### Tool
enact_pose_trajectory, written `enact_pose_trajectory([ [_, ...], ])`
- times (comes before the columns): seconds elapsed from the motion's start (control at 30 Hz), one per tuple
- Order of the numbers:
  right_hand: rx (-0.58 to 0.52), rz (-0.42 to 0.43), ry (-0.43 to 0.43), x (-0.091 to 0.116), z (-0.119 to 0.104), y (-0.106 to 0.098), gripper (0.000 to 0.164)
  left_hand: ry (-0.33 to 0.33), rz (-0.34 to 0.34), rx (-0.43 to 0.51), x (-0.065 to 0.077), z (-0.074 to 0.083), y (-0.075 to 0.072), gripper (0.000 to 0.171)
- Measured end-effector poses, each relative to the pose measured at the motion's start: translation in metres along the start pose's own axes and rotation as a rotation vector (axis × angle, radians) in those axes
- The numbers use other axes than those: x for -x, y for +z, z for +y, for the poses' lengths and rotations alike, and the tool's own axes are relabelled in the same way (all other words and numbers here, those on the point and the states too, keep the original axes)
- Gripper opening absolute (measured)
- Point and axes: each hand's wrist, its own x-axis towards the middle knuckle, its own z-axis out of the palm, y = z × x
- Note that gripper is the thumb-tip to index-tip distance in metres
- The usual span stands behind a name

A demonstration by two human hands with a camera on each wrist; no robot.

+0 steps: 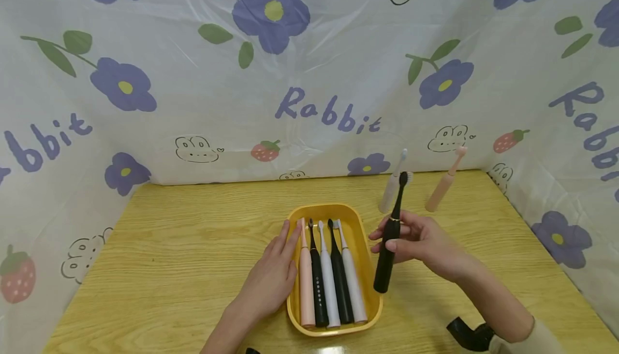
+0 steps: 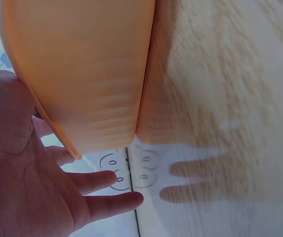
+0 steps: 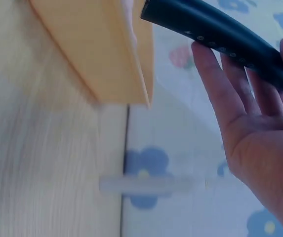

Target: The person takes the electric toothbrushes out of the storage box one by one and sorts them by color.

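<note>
In the head view my right hand (image 1: pixel 425 241) holds a black electric toothbrush (image 1: pixel 384 262) between thumb and fingers, head end up, beside the right rim of a yellow tray (image 1: pixel 369 295). A row of indicator marks shows on the handle (image 3: pixel 215 37) in the right wrist view. My left hand (image 1: pixel 271 276) rests on the tray's left rim with its fingers extended. Inside the tray several electric toothbrushes lie side by side, heads toward the far end: a pink one (image 1: pixel 307 289), black ones such as the dotted one (image 1: pixel 317 289), and white ones such as the rightmost (image 1: pixel 355 289).
Behind my right hand, a white electric toothbrush (image 1: pixel 389 193) and a pink electric toothbrush (image 1: pixel 440 192) stand upright near the table's back edge. A flower-printed cloth (image 1: pixel 319 144) rises behind and beside the wooden table (image 1: pixel 193 262). A black curved object (image 1: pixel 466 335) sits below my right wrist.
</note>
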Motion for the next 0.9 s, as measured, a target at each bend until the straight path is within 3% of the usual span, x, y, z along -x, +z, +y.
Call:
enact_pose_trajectory([
  [0.1,0.078,0.119,0.014,0.009,-0.003,-0.011,0.024,0.002,0.001,0.002,0.0,0.0,0.0,0.07],
  [0.43,0.309,0.434,0.174,0.036,0.013,-0.038,0.037,0.003,-0.004,0.004,0.0,-0.001,0.001,0.069],
  [0.67,0.503,0.568,0.235,0.051,0.027,-0.057,0.038,0.01,-0.005,0.003,0.0,-0.001,0.001,0.069],
  [0.9,0.519,0.649,0.24,0.055,0.032,-0.063,0.041,0.011,-0.006,-0.001,0.0,-0.002,0.001,0.068],
])
